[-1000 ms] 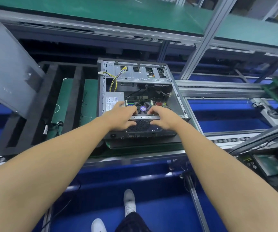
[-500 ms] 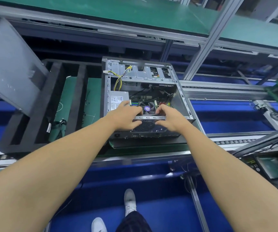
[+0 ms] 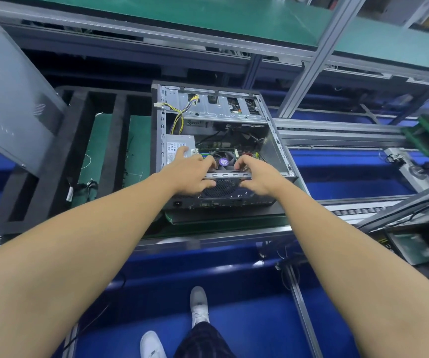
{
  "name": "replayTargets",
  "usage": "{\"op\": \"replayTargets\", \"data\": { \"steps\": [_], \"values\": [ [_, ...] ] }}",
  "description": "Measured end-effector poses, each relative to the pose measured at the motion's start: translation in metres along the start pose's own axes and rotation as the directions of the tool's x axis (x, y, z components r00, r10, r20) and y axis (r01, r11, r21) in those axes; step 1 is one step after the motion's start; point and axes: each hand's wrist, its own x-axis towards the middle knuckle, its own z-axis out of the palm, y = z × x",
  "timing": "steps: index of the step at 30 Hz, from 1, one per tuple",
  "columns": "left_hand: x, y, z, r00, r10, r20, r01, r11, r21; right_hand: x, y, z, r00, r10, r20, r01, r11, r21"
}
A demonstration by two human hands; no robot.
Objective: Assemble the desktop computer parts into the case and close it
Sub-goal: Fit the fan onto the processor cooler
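Observation:
An open grey computer case [image 3: 272, 151] lies on its side on the conveyor, rear panel towards me. Inside are a power supply [image 3: 178, 144] at the left, yellow cables [image 3: 180, 117], a drive cage [image 3: 208, 105] at the far end and a CPU fan [image 3: 224, 161] with a purple sticker. My left hand [image 3: 191, 174] and my right hand [image 3: 258, 177] both clasp the case's near top rim, thumbs on the vented rear panel and fingers curled inside beside the fan. The left index finger reaches onto the power supply. The grey side panel [image 3: 14, 99] leans apart at the far left.
A black foam tray [image 3: 79, 151] with slots sits left of the case, loose cables at its near end. An aluminium post [image 3: 311, 63] rises behind the case under a green shelf [image 3: 208, 11]. Conveyor rails run to the right. My shoes stand on blue floor below.
Both hands stay on the case's near rim. The left fingers have spread further over the power supply, and the right fingers have curled inward. The view has shifted slightly.

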Motion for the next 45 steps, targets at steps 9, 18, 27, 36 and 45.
{"op": "replayTargets", "data": {
  "steps": [9,18,27,36,45],
  "values": [
    [-0.005,-0.001,0.004,0.998,-0.057,-0.010,0.057,0.998,-0.003,0.000,-0.001,-0.002,1.000,0.012,-0.011,-0.012,0.999,0.052],
    [-0.013,0.006,0.000,0.987,-0.159,0.009,0.159,0.976,-0.146,-0.002,0.001,-0.004,0.999,0.017,-0.028,-0.016,0.998,0.053],
    [-0.009,0.004,-0.004,0.999,-0.008,-0.031,0.005,0.997,-0.078,-0.002,0.004,-0.007,0.999,-0.035,-0.017,0.036,0.998,0.045],
    [-0.016,0.008,-0.006,0.995,-0.102,0.017,0.104,0.983,-0.154,0.000,0.005,-0.011,0.997,-0.072,0.003,0.072,0.996,0.044],
    [-0.015,0.010,-0.010,0.999,-0.051,0.004,0.052,0.998,-0.042,0.005,0.002,-0.024,0.996,-0.057,0.068,0.051,0.994,0.094]
  ]
}}
